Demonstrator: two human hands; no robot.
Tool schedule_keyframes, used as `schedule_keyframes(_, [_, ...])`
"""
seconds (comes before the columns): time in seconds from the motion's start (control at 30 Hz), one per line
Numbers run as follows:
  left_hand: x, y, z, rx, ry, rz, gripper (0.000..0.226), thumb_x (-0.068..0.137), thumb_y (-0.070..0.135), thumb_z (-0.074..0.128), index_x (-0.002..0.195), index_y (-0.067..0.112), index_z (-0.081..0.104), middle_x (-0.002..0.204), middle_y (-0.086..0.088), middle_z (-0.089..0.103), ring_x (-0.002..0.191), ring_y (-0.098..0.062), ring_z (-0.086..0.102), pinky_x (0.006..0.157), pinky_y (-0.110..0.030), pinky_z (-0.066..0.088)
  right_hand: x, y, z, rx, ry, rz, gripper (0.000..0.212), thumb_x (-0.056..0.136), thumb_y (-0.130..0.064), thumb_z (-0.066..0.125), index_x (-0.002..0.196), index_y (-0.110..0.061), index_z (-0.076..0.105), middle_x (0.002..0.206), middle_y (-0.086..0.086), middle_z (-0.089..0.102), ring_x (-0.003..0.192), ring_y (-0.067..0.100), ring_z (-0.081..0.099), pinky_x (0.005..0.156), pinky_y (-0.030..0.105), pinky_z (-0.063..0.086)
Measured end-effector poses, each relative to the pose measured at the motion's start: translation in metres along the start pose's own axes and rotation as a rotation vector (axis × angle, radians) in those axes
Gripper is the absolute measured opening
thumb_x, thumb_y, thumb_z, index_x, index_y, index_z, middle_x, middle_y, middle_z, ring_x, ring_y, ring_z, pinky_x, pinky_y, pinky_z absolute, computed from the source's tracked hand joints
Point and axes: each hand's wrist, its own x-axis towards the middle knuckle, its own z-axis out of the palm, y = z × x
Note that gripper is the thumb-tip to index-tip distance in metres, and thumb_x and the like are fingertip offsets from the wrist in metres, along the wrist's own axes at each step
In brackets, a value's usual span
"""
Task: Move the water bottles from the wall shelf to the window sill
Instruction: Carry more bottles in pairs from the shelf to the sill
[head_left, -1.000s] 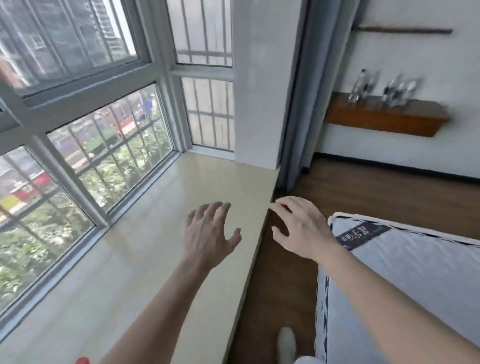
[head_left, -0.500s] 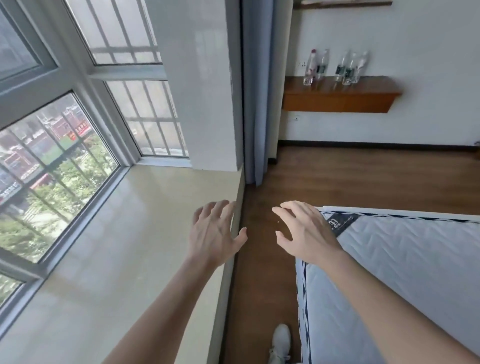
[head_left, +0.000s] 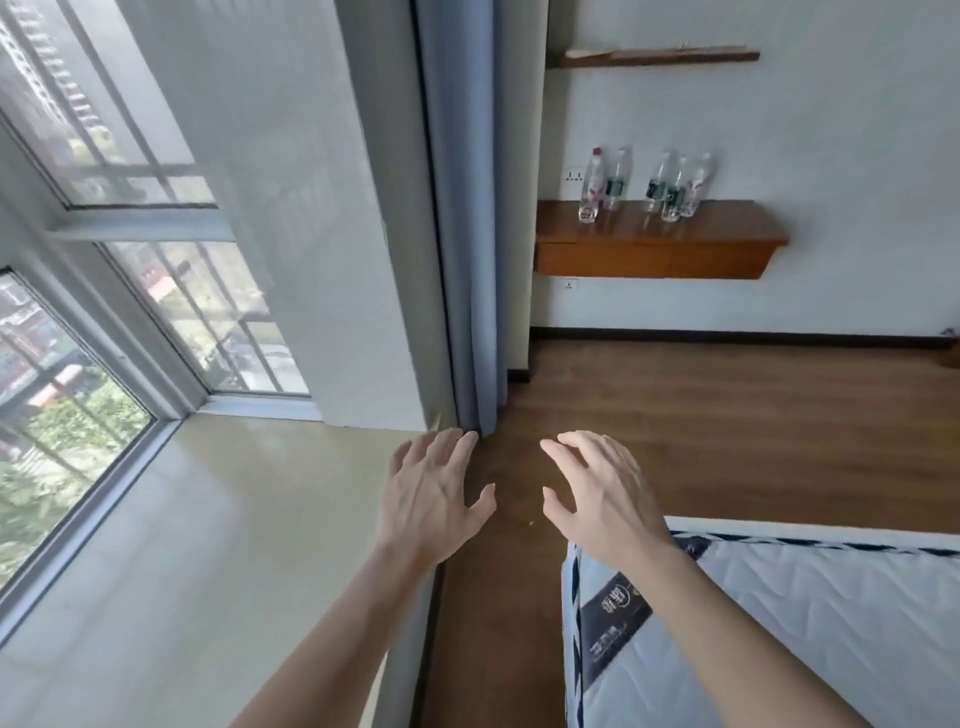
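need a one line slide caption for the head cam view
Both hands, left and right, open and empty; five water bottles stand on the wall shelf; window sill bare.

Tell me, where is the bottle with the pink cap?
The pink-capped bottle stands leftmost of five on the wooden wall shelf, upper right in the head view, right of the blue curtain.

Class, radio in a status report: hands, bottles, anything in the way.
Left hand and right hand open, empty. Five bottles upright on wall shelf; window sill has none. Bare floor ahead, mattress at right.
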Motion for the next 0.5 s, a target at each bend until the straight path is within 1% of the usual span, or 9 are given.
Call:
schedule_keyframes(0.17, [0.063,0.004,0.027,-0.022,-0.017,0.015,0.058,0.078,0.056,0.052,0.126,0.024,0.058,0.123,0.006,0.063,0.113,-0.024,0.060,0.095,-0.041,0.048,0.046,0.039,0.019,0.019,0.019,0.024,0.048,0.083,-0.039,0.053,0.124,-0.017,0.065,0.118,0.003,0.063,0.115,0.023,0.059,0.105,0.040,0.045])
schedule_keyframes(0.33, [0.131,-0.002,0.061,-0.013,-0.057,0.051,0.059,0.081,0.058,0.050,0.129,0.025,0.056,0.127,0.007,0.061,0.115,-0.021,0.057,0.098,-0.040,0.045,0.100,0.074,0.041,-0.003,0.015,0.063,0.049,0.083,-0.040,0.055,0.125,-0.018,0.065,0.119,0.002,0.063,0.114,0.022,0.059,0.102,0.041,0.047])
schedule_keyframes(0.5, [0.226,-0.017,0.094,-0.019,-0.041,0.099,0.060,0.081,0.058,0.050,0.130,0.024,0.057,0.125,0.006,0.062,0.114,-0.021,0.058,0.096,-0.040,0.047,0.184,0.109,0.065,-0.057,0.028,0.123,0.049,0.082,-0.041,0.058,0.126,-0.019,0.064,0.118,0.002,0.065,0.114,0.022,0.060,0.101,0.042,0.049])
